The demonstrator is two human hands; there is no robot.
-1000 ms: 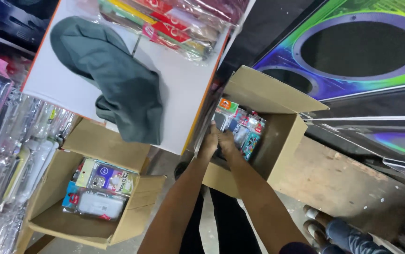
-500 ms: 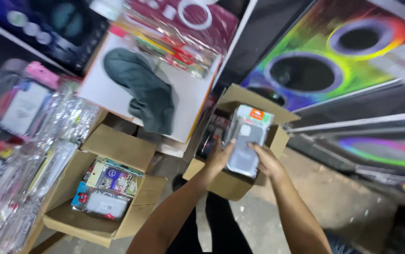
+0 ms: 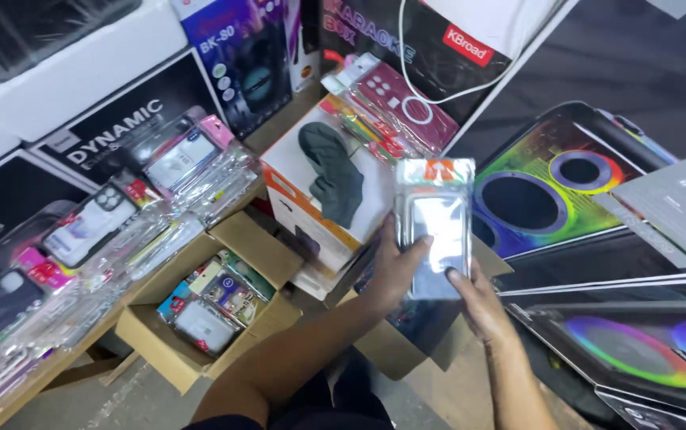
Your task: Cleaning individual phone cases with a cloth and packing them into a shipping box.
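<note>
You hold a clear packet with a phone case [image 3: 437, 227] up in front of you, above the open box [image 3: 406, 334] by your knees. It stands upright, orange header at the top, and the plastic glares, so what sits inside is hard to make out.

Left hand [image 3: 394, 271] grips the left edge and lower back, thumb across the front. Right hand [image 3: 478, 299] supports the bottom right corner, one fingertip on the front face. Both hands are closed on the packet, neither is free.

How I'd handle it:
- Keep the grip on the edges; the film looks slippery and thin, so I'd guess it buckles if you squeeze the middle.
- Tilt it a little off the light to kill the glare.
- Keep it over the box, so a slip lands it inside and not on the floor.

Around you: a second box [image 3: 199, 318] of packed cases sits lower left, just beside the bench [image 3: 64, 358] loaded with more bagged cases. A dark cloth [image 3: 331, 171] lies on a white carton behind the packet. Colourful speaker cartons [image 3: 550, 191] lean at right, well apart from your hands.
</note>
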